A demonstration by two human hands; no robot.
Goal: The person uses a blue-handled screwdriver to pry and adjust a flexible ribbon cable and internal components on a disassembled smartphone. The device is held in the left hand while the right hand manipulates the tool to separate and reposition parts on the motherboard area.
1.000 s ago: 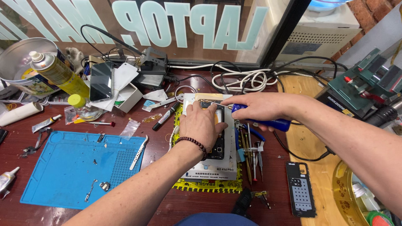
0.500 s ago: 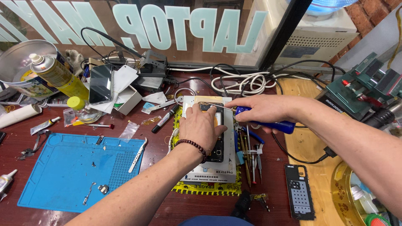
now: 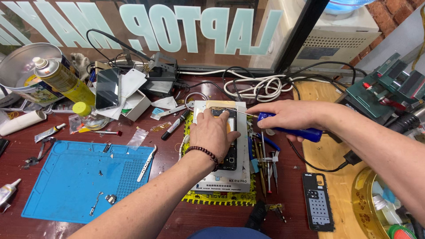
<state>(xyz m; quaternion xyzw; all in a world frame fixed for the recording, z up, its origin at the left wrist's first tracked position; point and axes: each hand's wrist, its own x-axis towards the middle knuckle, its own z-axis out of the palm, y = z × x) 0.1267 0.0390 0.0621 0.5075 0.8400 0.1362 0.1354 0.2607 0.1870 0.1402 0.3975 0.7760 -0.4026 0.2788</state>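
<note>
Nearest me, I note the blue mat on the desk, left of the work. My left hand lies flat, fingers spread, pressing the opened phone onto the white block. My right hand is closed around the blue soldering iron, its tip over the phone's top edge. Beyond, white cables lie coiled.

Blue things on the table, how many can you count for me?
Blue work mat: 1
Blue-handled tool in the right hand: 1
Total: 2
The left hand rests on the opened phone, which is dark, so it is not counted.
</note>
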